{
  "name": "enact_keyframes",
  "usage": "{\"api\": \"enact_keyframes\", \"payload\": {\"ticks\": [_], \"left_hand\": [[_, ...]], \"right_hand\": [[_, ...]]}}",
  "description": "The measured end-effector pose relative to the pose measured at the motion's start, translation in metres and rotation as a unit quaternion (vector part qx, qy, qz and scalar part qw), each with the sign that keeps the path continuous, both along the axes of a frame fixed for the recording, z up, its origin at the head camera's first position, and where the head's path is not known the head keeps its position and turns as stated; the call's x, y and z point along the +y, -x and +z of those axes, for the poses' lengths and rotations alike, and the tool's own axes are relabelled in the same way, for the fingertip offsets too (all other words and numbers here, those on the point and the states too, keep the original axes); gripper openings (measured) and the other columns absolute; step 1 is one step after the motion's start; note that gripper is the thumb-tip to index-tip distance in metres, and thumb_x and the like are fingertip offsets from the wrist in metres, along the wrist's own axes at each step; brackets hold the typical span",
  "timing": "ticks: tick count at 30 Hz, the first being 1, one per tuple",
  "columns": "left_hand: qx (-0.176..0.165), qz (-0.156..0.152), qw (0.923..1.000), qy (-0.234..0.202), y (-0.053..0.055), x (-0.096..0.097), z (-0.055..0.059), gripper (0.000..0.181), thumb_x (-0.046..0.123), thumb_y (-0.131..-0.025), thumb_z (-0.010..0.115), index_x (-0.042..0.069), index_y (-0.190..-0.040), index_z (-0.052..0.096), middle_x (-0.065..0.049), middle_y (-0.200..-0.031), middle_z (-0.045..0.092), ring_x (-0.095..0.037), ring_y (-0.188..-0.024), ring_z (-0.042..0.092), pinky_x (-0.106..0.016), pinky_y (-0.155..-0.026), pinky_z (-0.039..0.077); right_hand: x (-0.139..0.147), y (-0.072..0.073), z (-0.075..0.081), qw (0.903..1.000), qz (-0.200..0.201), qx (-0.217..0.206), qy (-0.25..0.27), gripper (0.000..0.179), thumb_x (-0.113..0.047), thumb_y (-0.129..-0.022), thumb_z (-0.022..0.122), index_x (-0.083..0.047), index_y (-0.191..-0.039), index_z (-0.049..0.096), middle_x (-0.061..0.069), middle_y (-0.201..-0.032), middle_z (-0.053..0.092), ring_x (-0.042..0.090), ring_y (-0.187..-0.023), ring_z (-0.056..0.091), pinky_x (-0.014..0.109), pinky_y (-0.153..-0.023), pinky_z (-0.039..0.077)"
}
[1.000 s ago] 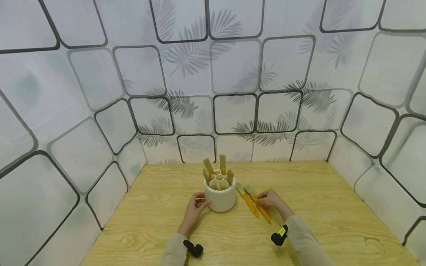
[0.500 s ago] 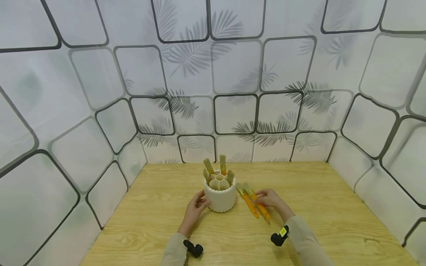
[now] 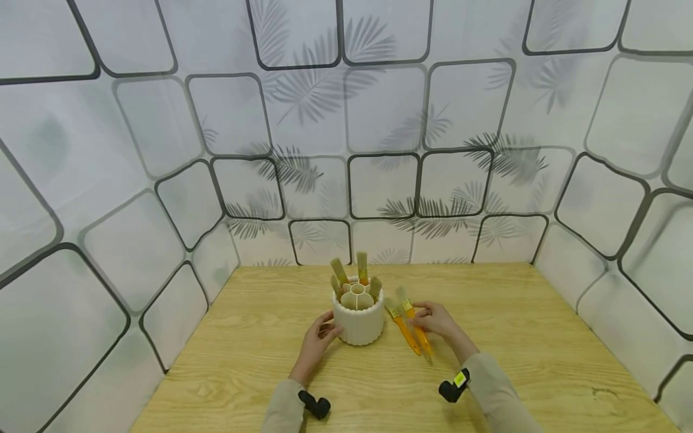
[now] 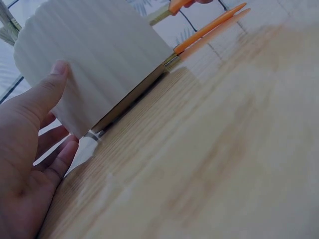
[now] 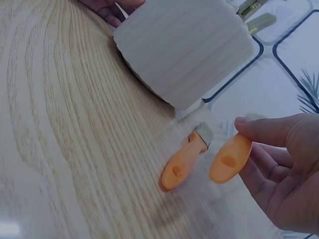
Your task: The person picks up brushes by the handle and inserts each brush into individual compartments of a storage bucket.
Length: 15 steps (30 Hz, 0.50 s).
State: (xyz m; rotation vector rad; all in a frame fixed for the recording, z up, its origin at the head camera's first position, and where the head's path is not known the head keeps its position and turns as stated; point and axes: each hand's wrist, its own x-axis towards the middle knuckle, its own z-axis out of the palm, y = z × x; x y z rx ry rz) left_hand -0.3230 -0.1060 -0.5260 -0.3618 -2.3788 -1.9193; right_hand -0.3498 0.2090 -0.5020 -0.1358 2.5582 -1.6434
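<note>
A white ribbed pot (image 3: pixel 360 323) with a divided top stands upright on the table, several flat bristle brushes (image 3: pixel 362 268) in its compartments. My left hand (image 3: pixel 316 347) holds the pot's left side; in the left wrist view its thumb (image 4: pixel 50 87) lies on the wall and the fingers curl near the base. Between thumb and fingers, my right hand (image 3: pixel 438 323) pinches an orange-handled brush (image 3: pixel 415 329), bristles pointing away and up. In the right wrist view that handle is raised off the tabletop. A second orange-handled brush (image 5: pixel 183 162) lies on the table between the pot and this hand.
The wooden tabletop (image 3: pixel 227 373) runs back to a patterned wall covering (image 3: pixel 379 180), which also closes in both sides. A black camera mount (image 3: pixel 455 386) sits on the right wrist, another (image 3: pixel 314 405) on the left.
The brush in my right hand has lifted and swung toward the other loose brush, its bristle end moving up and slightly left. My left hand and the pot stay put.
</note>
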Motion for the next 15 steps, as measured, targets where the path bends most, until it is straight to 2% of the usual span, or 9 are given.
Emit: {"api": "enact_keyframes", "payload": {"ticks": [6, 15], "left_hand": [[-0.002, 0.006, 1.0000, -0.002, 0.001, 0.000, -0.002, 0.056, 0.026, -0.088, 0.065, 0.003, -0.135, 0.043, -0.018, -0.134, 0.047, -0.034, -0.114, 0.050, -0.040, -0.095, 0.044], [0.005, 0.005, 1.0000, -0.005, 0.000, 0.000, -0.001, 0.054, 0.024, -0.089, 0.064, 0.003, -0.134, 0.044, -0.018, -0.131, 0.048, -0.033, -0.113, 0.051, -0.036, -0.093, 0.046]], "right_hand": [[-0.004, 0.000, 0.007, 0.9996, -0.017, 0.012, 0.020, 0.049, -0.008, -0.086, 0.065, 0.006, -0.128, 0.048, 0.018, -0.102, 0.057, 0.017, -0.079, 0.061, 0.034, -0.071, 0.056], [-0.012, 0.000, 0.018, 0.9970, -0.028, 0.045, 0.057, 0.045, -0.006, -0.084, 0.067, 0.005, -0.124, 0.049, 0.017, -0.098, 0.056, 0.015, -0.075, 0.059, 0.032, -0.069, 0.056]]}}
